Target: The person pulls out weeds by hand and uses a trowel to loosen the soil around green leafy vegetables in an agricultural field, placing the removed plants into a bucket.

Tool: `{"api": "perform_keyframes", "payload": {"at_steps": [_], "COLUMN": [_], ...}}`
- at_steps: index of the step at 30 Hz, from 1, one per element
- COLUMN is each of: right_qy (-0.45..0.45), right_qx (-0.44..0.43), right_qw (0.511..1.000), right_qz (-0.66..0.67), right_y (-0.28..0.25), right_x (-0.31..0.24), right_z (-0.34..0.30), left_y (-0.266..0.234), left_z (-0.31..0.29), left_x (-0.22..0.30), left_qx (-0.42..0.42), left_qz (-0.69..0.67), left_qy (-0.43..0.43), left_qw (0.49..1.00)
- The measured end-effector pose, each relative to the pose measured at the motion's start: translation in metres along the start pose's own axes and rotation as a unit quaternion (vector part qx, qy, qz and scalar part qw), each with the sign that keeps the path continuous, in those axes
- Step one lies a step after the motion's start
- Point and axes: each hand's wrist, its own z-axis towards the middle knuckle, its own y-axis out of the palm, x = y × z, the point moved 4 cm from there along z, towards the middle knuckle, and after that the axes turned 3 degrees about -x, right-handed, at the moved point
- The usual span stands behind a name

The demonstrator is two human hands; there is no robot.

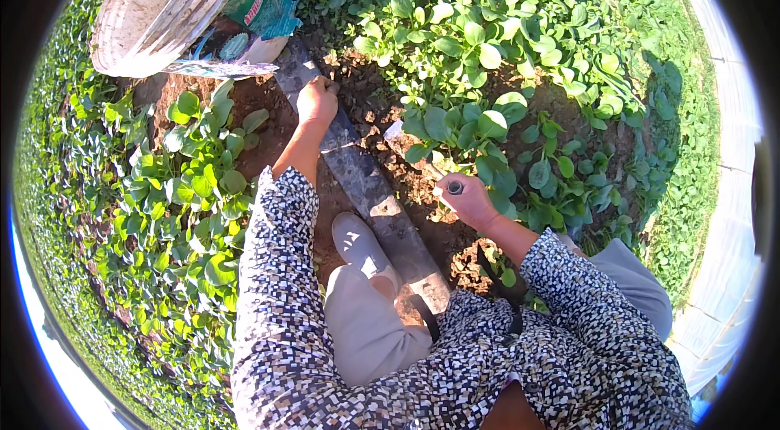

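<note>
My right hand (470, 201) is closed round the handle of a small hand tool, whose round dark butt end shows at the thumb. Its pale, shiny blade (395, 132) points up and left, down at the crumbly soil beside leafy green plants (467, 125). Leaves partly cover the shaft, so the blade's full shape is hidden. My left hand (317, 102) is curled over a dark, dirt-smeared strip (357, 162), just below a bucket; what its fingers hold, if anything, cannot be made out. The white plastic bucket (175, 11), with a green printed side, stands at the upper left.
Dense leafy greens (195, 178) grow on the left, and more fill the upper right. My grey shoe (357, 243) rests beside the dark strip. A pale sheet wall (723, 186) curves along the right edge. Bare brown soil lies between the plants.
</note>
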Motion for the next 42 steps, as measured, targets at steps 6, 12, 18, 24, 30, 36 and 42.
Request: {"api": "perform_keyframes", "payload": {"at_steps": [6, 12, 18, 24, 30, 36, 42], "right_qy": [-0.028, -0.021, -0.031, -0.027, -0.118, -0.228, -0.179], "right_qx": [-0.025, -0.012, 0.003, 0.014, 0.010, -0.062, -0.165], "right_qw": [0.999, 1.000, 0.999, 0.999, 0.993, 0.918, 0.873], "right_qz": [0.007, 0.007, 0.017, 0.013, -0.025, -0.318, -0.423], "right_y": [-0.002, -0.001, -0.001, -0.003, -0.003, -0.015, -0.051], "right_x": [-0.001, 0.009, 0.013, 0.019, 0.013, -0.022, -0.054], "right_z": [-0.001, -0.002, -0.005, -0.006, -0.010, -0.014, -0.018], "left_y": [0.003, 0.017, 0.023, 0.049, 0.065, 0.028, 0.088], "left_z": [-0.028, -0.031, -0.014, -0.020, -0.017, -0.002, -0.042], "left_x": [-0.017, 0.023, 0.020, 0.067, 0.066, 0.051, 0.055], "left_qx": [-0.077, -0.094, -0.116, -0.177, -0.147, -0.342, -0.348], "left_qz": [-0.298, 0.013, -0.346, 0.007, 0.027, -0.131, -0.180], "left_qy": [-0.106, 0.017, -0.081, 0.027, 0.057, -0.054, 0.012], "left_qw": [0.946, 0.995, 0.928, 0.984, 0.987, 0.929, 0.920]}}
